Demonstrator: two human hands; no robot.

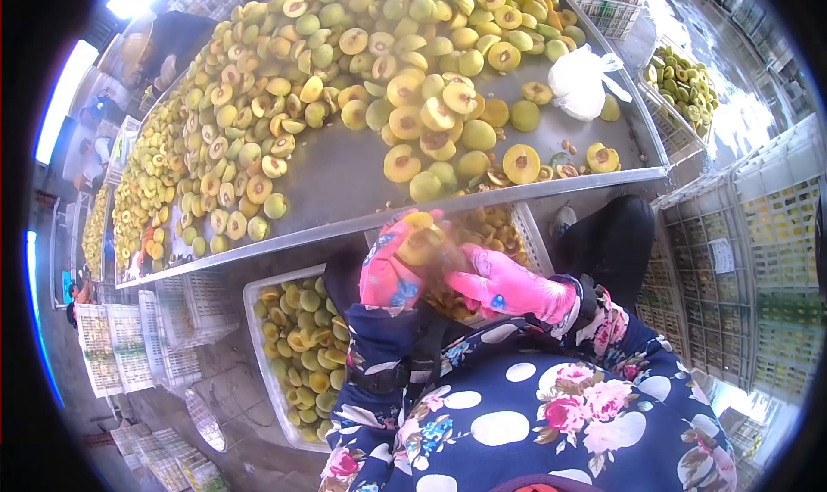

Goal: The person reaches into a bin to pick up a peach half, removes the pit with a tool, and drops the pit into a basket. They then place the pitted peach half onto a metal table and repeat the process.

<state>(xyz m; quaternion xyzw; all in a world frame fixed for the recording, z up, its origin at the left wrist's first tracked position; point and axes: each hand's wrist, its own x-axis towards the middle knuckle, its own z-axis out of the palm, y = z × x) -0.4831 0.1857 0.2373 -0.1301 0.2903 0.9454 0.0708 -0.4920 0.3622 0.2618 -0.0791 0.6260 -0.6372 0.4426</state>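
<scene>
Both my hands wear pink gloves and meet just below the near edge of a metal table (345, 177) heaped with halved yellow-green fruit (521, 164). A cut fruit half (419, 245) is held in my left hand (389, 264), its open face up. My right hand (508, 283) is beside it, fingers bent toward the fruit; what its fingertips hold, if anything, is blurred. Under my hands is a crate (536, 238) with small brown-yellow pieces.
A white crate (251, 320) of fruit stands at lower left. Stacked crates (749, 251) rise at the right, more (129, 337) at the left. A white bag (579, 83) lies on the table. Other people (90, 160) are at the far left.
</scene>
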